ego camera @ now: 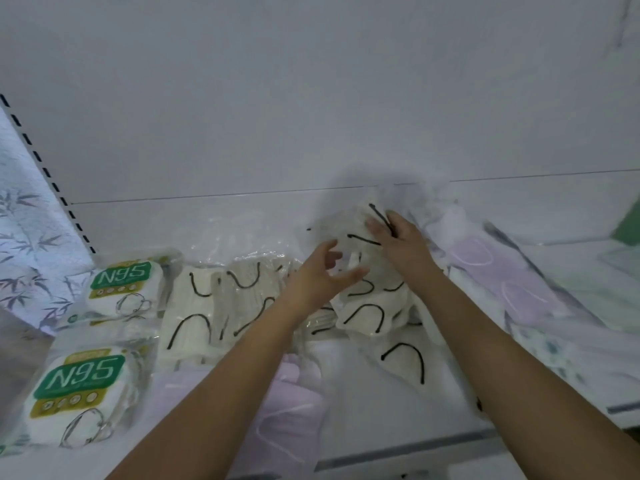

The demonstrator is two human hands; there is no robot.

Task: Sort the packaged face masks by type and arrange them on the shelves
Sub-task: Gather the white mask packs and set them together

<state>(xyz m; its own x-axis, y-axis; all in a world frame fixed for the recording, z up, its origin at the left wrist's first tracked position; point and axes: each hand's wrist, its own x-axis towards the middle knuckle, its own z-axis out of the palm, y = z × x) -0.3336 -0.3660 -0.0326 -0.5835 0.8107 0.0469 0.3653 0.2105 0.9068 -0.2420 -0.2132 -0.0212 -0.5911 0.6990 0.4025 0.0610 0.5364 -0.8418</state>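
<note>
A person's right hand point(394, 237) presses flat-fingered on a clear packet of cream masks with black ear loops point(372, 271), tilted up near the back of the white shelf point(242, 216), while the left hand point(322, 275) reaches in with fingers spread, holding nothing. The sorting looks midway: the packet likely belongs with the matching cream packs point(221, 299) lying just left, beside two N95 packs point(114, 289), so the next move calls for a firm grasp and a short shift leftward.

Both hands point(318, 271) point(401, 244) handle a cream mask pack point(367, 306) on the shelf point(242, 220).
</note>
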